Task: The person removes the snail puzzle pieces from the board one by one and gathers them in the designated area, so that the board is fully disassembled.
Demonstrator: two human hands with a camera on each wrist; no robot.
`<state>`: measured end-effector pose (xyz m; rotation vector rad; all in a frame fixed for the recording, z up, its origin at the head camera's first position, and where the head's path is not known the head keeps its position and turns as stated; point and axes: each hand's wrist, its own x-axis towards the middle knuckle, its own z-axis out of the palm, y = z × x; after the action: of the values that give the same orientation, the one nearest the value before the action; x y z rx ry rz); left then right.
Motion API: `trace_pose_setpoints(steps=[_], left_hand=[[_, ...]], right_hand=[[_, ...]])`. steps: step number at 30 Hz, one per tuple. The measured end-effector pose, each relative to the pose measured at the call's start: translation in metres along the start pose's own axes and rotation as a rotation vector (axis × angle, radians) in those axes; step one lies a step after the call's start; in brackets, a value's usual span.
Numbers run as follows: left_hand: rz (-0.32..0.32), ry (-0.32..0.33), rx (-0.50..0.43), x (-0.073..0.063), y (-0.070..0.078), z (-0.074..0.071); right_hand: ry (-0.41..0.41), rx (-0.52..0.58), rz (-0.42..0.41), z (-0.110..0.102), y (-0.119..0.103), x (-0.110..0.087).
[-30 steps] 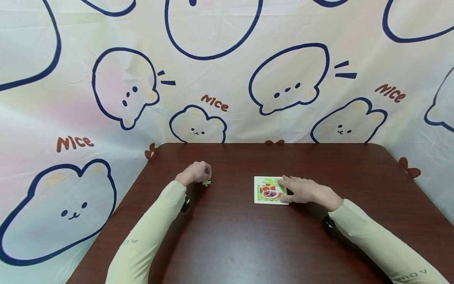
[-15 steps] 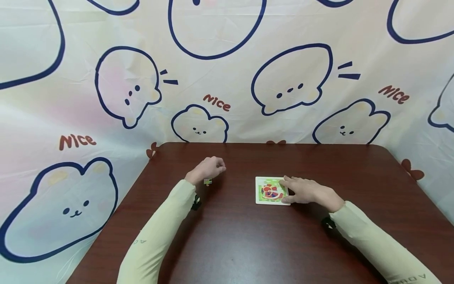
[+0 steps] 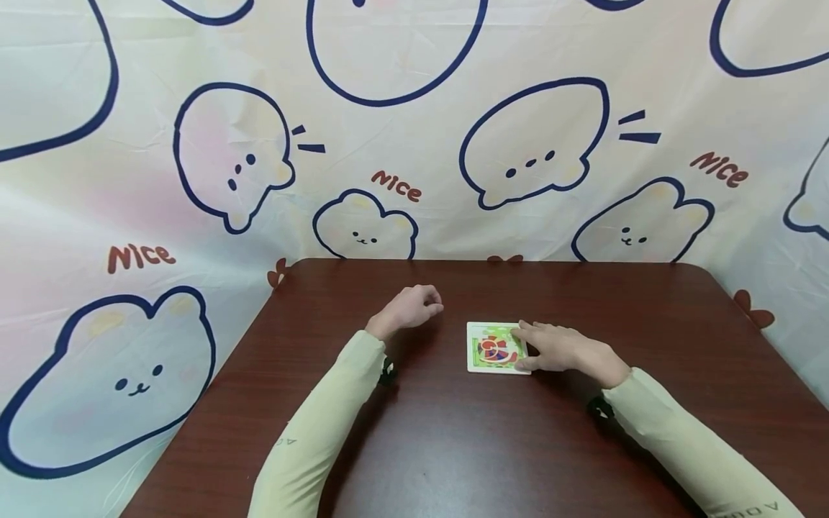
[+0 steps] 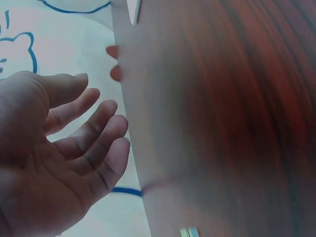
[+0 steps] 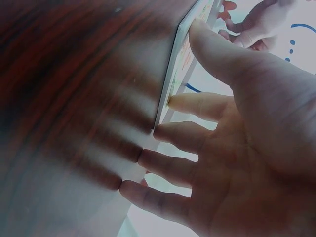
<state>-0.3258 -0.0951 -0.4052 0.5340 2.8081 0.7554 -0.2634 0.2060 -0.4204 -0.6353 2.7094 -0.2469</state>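
Observation:
A square jigsaw puzzle (image 3: 495, 349) with a white border and a red and green snail-like picture lies flat on the table. My right hand (image 3: 563, 347) rests at its right edge. In the right wrist view, thumb and index finger touch the puzzle's rim (image 5: 173, 69), while the other fingers reach down to the tabletop. My left hand (image 3: 409, 306) hovers to the left of the puzzle, fingers loosely bent and holding nothing. At the bottom of the left wrist view shows a small coloured piece (image 4: 189, 232), mostly cut off; in the head view my left arm hides that spot.
The dark brown table (image 3: 427, 460) extends around both arms. A printed cloth (image 3: 440, 144) with cartoon outlines hangs behind the table's far edge and along its sides.
My left hand has moved right, away from the small puzzle piece towards the puzzle, and its arm now covers that piece. The right hand has stayed at the puzzle's edge.

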Motion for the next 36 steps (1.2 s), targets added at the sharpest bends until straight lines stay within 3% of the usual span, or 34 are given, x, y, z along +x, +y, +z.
trace_pose_setpoints(steps=[13, 20, 27, 36], left_hand=[[0.059, -0.066, 0.051, 0.014, 0.05, 0.021], [0.075, -0.122, 0.159, 0.023, 0.073, 0.04], [0.077, -0.151, 0.229, 0.025, 0.082, 0.054], [0.068, -0.167, 0.303, 0.023, 0.084, 0.058]], right_hand=[[0.016, -0.017, -0.002, 0.002, 0.001, 0.002], [0.018, -0.023, -0.004, 0.002, 0.004, 0.002], [0.019, -0.023, -0.007, 0.003, 0.005, 0.002], [0.032, -0.034, -0.021, 0.001, 0.004, 0.002]])
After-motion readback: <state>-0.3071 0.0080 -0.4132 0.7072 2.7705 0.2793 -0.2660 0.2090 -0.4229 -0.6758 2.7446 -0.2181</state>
